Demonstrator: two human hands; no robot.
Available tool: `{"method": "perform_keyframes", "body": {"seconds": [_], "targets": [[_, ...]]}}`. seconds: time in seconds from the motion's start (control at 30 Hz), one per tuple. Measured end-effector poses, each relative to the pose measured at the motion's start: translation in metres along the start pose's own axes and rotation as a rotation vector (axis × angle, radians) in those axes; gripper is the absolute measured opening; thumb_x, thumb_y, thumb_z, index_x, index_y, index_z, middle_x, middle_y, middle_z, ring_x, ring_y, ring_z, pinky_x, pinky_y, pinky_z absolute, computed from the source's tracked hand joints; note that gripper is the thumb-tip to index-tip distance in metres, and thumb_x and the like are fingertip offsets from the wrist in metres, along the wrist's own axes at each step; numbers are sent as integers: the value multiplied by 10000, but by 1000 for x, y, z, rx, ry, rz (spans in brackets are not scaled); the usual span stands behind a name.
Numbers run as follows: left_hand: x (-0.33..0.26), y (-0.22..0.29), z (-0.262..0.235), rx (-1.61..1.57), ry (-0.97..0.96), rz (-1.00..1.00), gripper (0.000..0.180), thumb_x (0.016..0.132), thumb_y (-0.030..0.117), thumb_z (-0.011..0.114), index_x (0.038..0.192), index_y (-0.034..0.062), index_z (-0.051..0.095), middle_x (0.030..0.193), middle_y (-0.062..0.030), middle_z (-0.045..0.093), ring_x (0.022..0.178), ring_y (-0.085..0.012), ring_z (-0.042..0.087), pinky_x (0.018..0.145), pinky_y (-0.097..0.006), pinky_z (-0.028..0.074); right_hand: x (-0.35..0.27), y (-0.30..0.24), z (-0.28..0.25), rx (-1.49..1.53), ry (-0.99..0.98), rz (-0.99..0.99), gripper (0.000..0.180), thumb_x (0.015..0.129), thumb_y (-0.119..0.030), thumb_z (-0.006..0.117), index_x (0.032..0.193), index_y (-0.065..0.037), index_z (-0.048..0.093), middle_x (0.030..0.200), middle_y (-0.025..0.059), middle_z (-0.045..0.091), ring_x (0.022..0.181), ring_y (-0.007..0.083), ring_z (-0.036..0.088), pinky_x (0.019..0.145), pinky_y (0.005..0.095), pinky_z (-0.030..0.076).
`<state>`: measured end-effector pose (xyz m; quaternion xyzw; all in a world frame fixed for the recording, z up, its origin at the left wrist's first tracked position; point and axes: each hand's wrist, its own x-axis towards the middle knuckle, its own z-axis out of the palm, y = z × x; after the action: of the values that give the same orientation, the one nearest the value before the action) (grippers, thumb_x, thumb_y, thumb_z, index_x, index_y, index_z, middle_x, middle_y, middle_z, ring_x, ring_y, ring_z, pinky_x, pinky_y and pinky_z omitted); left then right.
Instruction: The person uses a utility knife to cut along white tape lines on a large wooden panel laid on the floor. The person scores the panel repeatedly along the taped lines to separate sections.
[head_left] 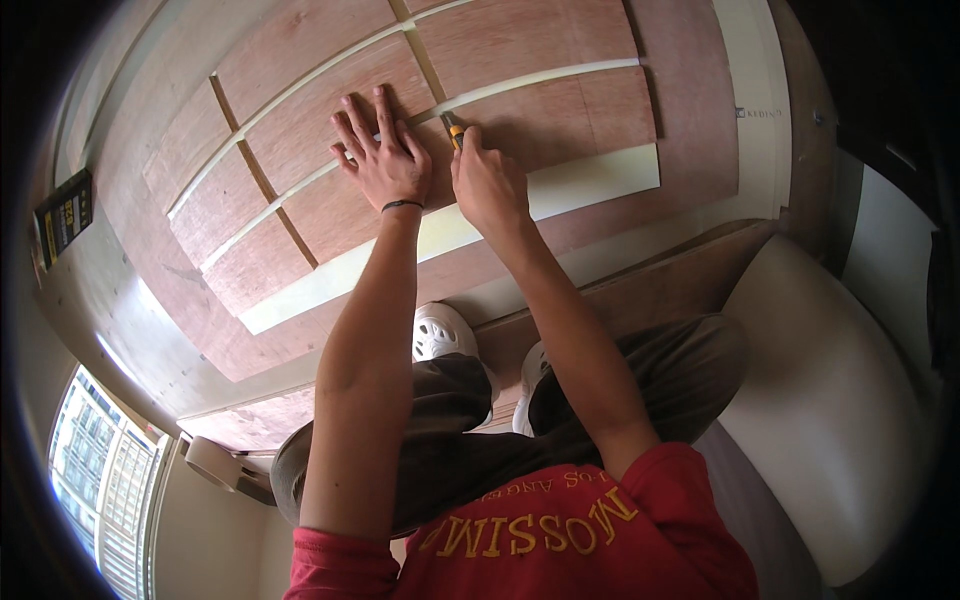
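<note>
Bright wndw [105,485] lower L, pale wall [205,530] adj.

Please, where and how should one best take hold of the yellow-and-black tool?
The tool is probably best gripped by its handle, from the near right side, as the right hand holds it. Its narrow dark tip points forward, so the hands should stay behind it. The left hand lies spread on the wood panels, so the left side seems less free.

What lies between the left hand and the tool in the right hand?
Between the left hand and the tool, the head view shows reddish wooden panel and part of a pale strip.
</note>
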<state>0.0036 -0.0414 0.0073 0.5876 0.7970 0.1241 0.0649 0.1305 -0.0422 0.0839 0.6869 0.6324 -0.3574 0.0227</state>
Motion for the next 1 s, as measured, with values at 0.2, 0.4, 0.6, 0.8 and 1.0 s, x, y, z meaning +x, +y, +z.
{"method": "perform_keyframes", "body": {"seconds": [0.2,0.4,0.6,0.8,1.0], "targets": [[1,1,1,-10,4,-2,627,961,325,464,1569,348,311,1671,-99,169,1531,-366,138,1202,-569,116,4,-1,5,8,36,-40,265,990,-200,523,1126,24,490,742,264,678,749,454,693,664,543,561],[-1,3,-1,-37,10,-25,612,966,316,457,1563,353,325,1666,-84,192,1534,-346,142,1205,-567,111,7,-4,8,98,-10,-9,315,973,-168,533,1181,63,480,794,297,679,790,469,688,704,542,562],[0,1,-1,-44,19,-20,604,968,318,470,1556,354,339,1659,-91,214,1528,-359,158,1204,-573,115,11,-5,4,93,-54,-17,262,955,-105,483,1166,50,474,840,301,688,831,457,701,742,533,576],[-1,2,-2,-47,33,-22,592,974,315,473,1550,367,344,1658,-89,215,1524,-359,167,1201,-576,129,-6,-4,3,39,-122,42,220,998,-144,475,1138,25,467,871,276,696,833,459,698,723,537,577],[0,3,-4,-35,24,-23,598,977,316,472,1556,370,329,1659,-91,208,1526,-356,164,1203,-575,127,-26,6,7,8,-139,47,170,1003,-130,473,1106,4,465,852,263,695,820,446,704,681,527,582]]}}
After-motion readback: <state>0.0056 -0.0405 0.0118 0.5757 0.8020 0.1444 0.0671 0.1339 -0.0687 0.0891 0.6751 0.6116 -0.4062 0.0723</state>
